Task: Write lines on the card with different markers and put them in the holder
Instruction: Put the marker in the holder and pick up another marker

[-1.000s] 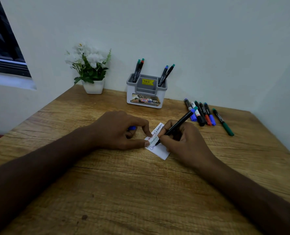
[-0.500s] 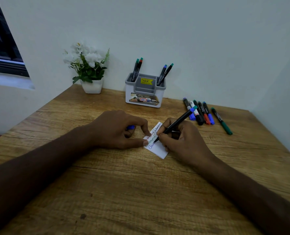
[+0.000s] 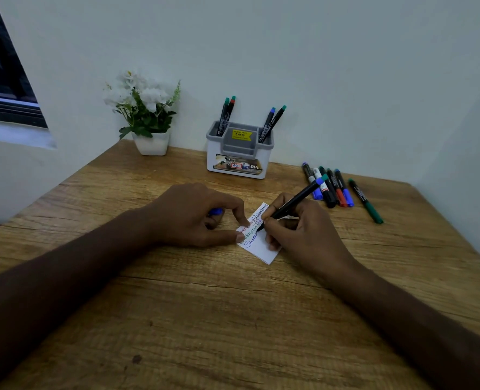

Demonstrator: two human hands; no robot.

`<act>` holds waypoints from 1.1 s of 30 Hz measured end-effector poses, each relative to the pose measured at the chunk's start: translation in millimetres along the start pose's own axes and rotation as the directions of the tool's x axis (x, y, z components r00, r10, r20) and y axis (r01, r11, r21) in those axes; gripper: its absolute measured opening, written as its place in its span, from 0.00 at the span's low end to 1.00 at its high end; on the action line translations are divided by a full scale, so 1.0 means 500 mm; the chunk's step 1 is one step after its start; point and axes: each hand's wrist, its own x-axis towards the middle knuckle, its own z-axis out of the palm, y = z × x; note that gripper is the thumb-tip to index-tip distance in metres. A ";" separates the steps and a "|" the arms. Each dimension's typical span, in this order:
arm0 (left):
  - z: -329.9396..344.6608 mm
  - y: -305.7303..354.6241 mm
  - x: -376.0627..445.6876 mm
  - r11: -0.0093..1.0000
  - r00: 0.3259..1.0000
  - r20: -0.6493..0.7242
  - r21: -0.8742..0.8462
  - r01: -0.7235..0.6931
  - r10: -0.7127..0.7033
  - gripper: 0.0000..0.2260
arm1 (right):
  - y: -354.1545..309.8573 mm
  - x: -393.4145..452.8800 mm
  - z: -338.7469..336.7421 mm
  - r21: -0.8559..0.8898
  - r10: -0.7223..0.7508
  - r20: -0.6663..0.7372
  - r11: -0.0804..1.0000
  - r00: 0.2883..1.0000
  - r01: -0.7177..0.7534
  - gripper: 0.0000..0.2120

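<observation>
The right hand (image 3: pixel 303 232) covers the card's (image 3: pixel 261 249) right side, so the written lines are cut short and too small to read. A blue cap (image 3: pixel 215 211) peeks from under the left hand (image 3: pixel 194 215), the rest hidden. The holder (image 3: pixel 239 153) hides the lower ends of its four markers (image 3: pixel 269 123). The window (image 3: pixel 2 80) is cut off at the left edge.

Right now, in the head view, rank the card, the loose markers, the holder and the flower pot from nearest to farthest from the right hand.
1. card: under the right hand, touching it.
2. loose markers: on the table, behind it to the right.
3. holder: by the back wall, centre.
4. flower pot: back left, farthest.
</observation>
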 end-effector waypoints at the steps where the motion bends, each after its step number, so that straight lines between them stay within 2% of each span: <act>1: 0.000 0.000 0.000 1.000 1.000 0.002 0.000 0.003 -0.003 0.17 | 0.000 0.001 0.001 0.007 0.005 0.006 1.000 1.000 -0.005 0.03; 14: -0.002 0.004 0.001 1.000 1.000 -0.001 0.005 0.001 -0.001 0.17 | -0.002 0.000 -0.001 0.100 0.042 -0.004 0.994 0.999 -0.042 0.03; 22: -0.002 0.007 0.002 0.999 0.999 0.021 0.019 0.039 -0.039 0.17 | 0.000 0.000 0.000 0.040 0.024 -0.008 0.999 1.000 -0.024 0.01; 24: -0.002 0.008 0.002 0.999 0.999 0.020 0.019 0.042 -0.042 0.16 | 0.001 0.002 0.001 0.113 0.033 -0.028 0.993 0.999 -0.029 0.02; 26: 0.000 0.009 0.003 0.999 0.999 0.010 0.021 0.040 -0.040 0.16 | 0.003 0.005 -0.004 0.290 0.058 -0.068 0.956 0.996 -0.035 0.03; 29: 0.005 0.013 0.003 0.998 0.998 -0.004 0.036 0.059 -0.059 0.23 | 0.000 0.007 -0.010 0.566 0.083 -0.037 0.823 0.996 -0.048 0.07; 31: 0.006 0.018 0.003 0.996 0.996 -0.032 0.041 0.083 -0.081 0.28 | -0.006 0.006 -0.010 0.658 0.078 -0.001 0.751 0.997 -0.058 0.11; 33: 0.006 0.023 0.002 0.993 0.993 -0.064 0.055 0.100 -0.097 0.32 | -0.011 0.003 -0.006 0.679 0.038 0.048 0.732 0.998 -0.061 0.14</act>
